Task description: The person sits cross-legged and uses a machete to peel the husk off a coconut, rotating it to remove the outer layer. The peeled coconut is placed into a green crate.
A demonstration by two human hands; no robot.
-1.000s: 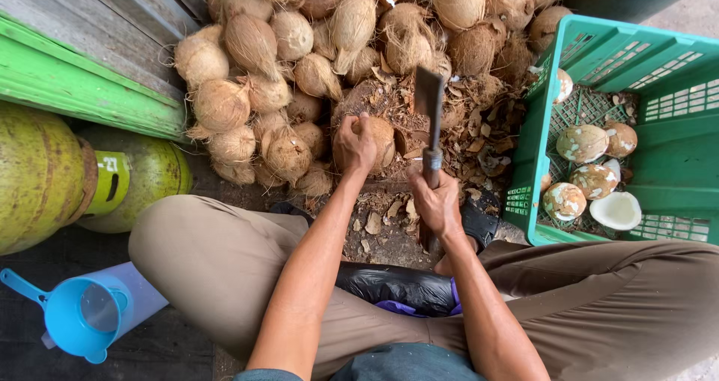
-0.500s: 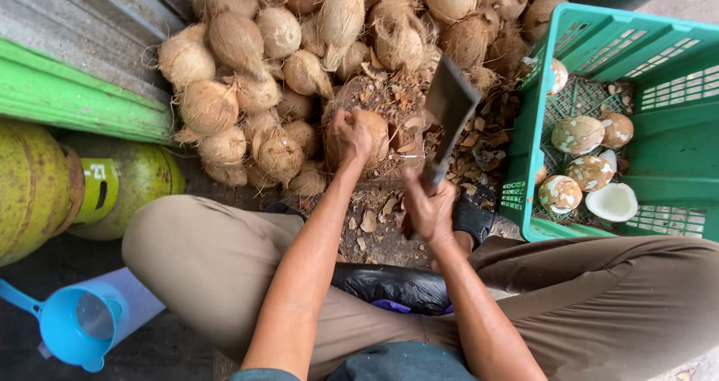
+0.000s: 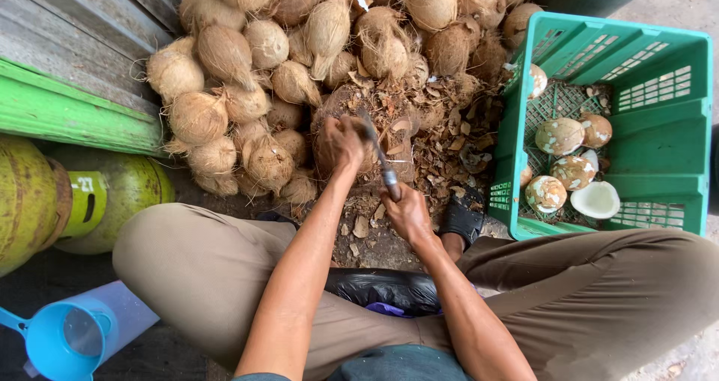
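Observation:
My left hand [image 3: 341, 143] grips a brown coconut [image 3: 326, 155] on a low chopping stump [image 3: 374, 104] between my knees. In my right hand [image 3: 408, 212] is a cleaver [image 3: 380, 159], held by its handle, with the blade down against the coconut next to my left fingers. Bits of shell [image 3: 457, 138] lie scattered around the stump.
A heap of husked coconuts [image 3: 247, 74] fills the ground ahead and to the left. On the right stands a green plastic crate [image 3: 678, 138] holding peeled coconuts [image 3: 560, 135]. At left are green gas cylinders [image 3: 30, 201], a green board [image 3: 67, 111] and a blue jug [image 3: 71, 340].
The cleaver was raised above the stump a second ago; now it has swung down onto the coconut. My left hand has stayed on the coconut.

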